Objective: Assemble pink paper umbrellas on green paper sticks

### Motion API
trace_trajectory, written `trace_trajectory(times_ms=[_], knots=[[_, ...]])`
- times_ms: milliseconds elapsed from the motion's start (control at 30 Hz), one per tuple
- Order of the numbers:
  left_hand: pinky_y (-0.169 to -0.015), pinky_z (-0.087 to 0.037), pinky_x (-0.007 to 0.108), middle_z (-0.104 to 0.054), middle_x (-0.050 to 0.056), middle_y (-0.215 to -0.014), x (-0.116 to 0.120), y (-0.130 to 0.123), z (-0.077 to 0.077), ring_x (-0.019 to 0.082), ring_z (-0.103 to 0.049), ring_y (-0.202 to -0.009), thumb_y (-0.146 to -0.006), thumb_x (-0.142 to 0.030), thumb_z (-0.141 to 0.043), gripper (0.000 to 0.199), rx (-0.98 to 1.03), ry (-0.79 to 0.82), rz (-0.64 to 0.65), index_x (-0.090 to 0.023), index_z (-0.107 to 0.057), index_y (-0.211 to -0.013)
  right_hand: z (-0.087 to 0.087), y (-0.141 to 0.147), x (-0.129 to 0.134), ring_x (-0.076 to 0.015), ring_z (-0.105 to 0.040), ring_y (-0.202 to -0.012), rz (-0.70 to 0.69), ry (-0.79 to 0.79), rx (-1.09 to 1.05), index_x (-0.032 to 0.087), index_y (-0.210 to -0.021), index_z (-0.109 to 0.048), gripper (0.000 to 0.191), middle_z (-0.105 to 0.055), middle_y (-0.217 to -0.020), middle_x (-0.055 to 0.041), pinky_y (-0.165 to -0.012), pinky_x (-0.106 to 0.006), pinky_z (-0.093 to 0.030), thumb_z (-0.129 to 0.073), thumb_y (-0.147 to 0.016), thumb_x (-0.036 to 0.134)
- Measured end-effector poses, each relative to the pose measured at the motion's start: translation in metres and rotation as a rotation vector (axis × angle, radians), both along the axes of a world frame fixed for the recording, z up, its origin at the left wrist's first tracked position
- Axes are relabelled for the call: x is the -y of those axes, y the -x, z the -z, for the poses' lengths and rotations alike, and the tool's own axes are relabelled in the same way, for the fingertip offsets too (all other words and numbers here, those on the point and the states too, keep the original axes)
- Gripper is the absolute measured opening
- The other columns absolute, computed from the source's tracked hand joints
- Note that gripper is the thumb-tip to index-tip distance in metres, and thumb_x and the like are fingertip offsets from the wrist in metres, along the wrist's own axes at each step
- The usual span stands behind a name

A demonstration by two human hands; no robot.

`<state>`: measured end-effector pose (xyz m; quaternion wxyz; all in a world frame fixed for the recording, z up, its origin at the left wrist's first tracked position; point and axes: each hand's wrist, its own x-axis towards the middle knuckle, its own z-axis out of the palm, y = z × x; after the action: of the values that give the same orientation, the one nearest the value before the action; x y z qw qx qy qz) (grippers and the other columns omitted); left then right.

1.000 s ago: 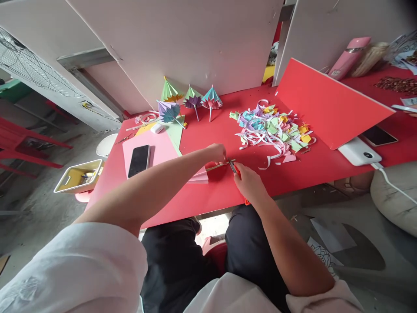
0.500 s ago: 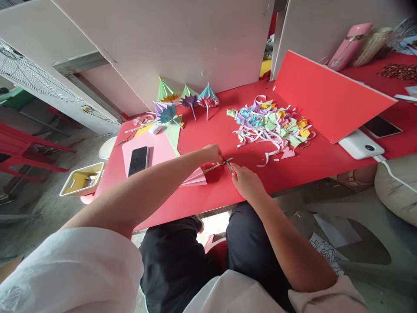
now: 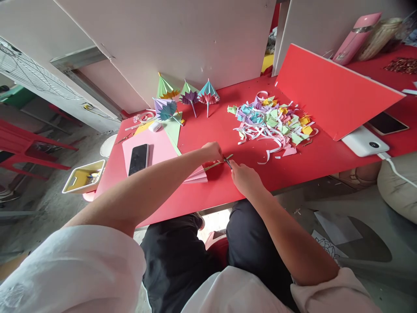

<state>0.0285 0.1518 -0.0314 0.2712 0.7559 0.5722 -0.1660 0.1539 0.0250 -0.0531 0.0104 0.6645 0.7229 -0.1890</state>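
Observation:
My left hand [image 3: 213,152] is closed on a thin pale yellow-green paper stick [image 3: 213,166] above the red table. Pleated pink paper [image 3: 198,175] lies at the stick's near left end, partly behind my left forearm. In my right hand [image 3: 246,177] is a pair of small scissors [image 3: 227,162]; their handles are hidden in my fingers. The dark blades meet the stick right beside my left fingertips. Several finished paper umbrellas, such as a blue and pink one [image 3: 208,96], stand or lean at the back of the table.
Cut paper scraps [image 3: 273,121] are heaped right of centre. A black phone [image 3: 139,159] lies on pink sheets [image 3: 159,145] at left. A propped red board [image 3: 335,91], a white power bank [image 3: 365,141] and another phone [image 3: 387,123] occupy the right. A yellow basket [image 3: 84,177] stands beyond the left edge.
The view has shifted slightly. Both hands stay together at the stick, and the scissors have turned a little in my right hand.

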Motion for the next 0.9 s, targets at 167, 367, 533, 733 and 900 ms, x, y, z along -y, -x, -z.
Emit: trace_trajectory(times_ms=[167,367,533,733,900], knots=[[-0.05,-0.037,0.02,-0.068,0.002,-0.068,0.0,-0.0013,0.0004,0.016,-0.058,-0.064,-0.054,-0.035,-0.069,0.023,-0.017,-0.006,-0.004,-0.019,-0.07,-0.071,0.0033,-0.0014,0.0021,-0.0227,-0.064,-0.077,0.005,-0.012,-0.008,0.021,-0.139,-0.026,0.047,-0.059,-0.101,-0.014,-0.063,-0.03,-0.044,-0.023,-0.093,0.028],[-0.052,-0.038,0.02,-0.068,0.002,-0.068,0.0013,-0.0019,0.0002,0.016,-0.058,-0.065,-0.055,-0.038,-0.07,0.024,-0.025,-0.023,0.005,-0.02,-0.07,-0.07,0.0007,0.0006,0.004,-0.023,-0.064,-0.075,-0.004,-0.029,-0.016,0.021,-0.139,-0.027,0.047,-0.059,-0.098,-0.013,-0.061,-0.031,-0.044,-0.023,-0.092,0.028],[-0.054,-0.039,0.02,-0.068,0.001,-0.07,0.0026,-0.0028,-0.0013,0.015,-0.058,-0.065,-0.055,-0.037,-0.069,0.023,-0.021,-0.032,0.018,-0.02,-0.071,-0.071,-0.0001,0.0027,0.0049,-0.0213,-0.063,-0.073,0.009,-0.002,0.007,0.02,-0.14,-0.025,0.048,-0.058,-0.101,-0.0143,-0.06,-0.03,-0.044,-0.023,-0.092,0.027],[-0.054,-0.04,0.021,-0.069,0.001,-0.072,0.0063,-0.0048,-0.0058,0.016,-0.059,-0.066,-0.056,-0.032,-0.068,0.023,-0.026,-0.036,0.021,-0.02,-0.071,-0.075,0.0018,0.0009,0.0057,-0.0213,-0.063,-0.074,0.002,-0.045,-0.006,0.021,-0.139,-0.027,0.047,-0.058,-0.099,-0.0127,-0.061,-0.03,-0.044,-0.022,-0.093,0.028],[-0.054,-0.041,0.022,-0.069,0.002,-0.072,0.0088,-0.0055,-0.0083,0.016,-0.059,-0.064,-0.057,-0.033,-0.068,0.026,-0.033,-0.039,0.009,-0.019,-0.071,-0.078,0.0005,0.0006,0.0052,-0.0219,-0.063,-0.073,0.005,-0.022,0.002,0.021,-0.139,-0.026,0.047,-0.058,-0.098,-0.0132,-0.058,-0.029,-0.043,-0.023,-0.093,0.028]])
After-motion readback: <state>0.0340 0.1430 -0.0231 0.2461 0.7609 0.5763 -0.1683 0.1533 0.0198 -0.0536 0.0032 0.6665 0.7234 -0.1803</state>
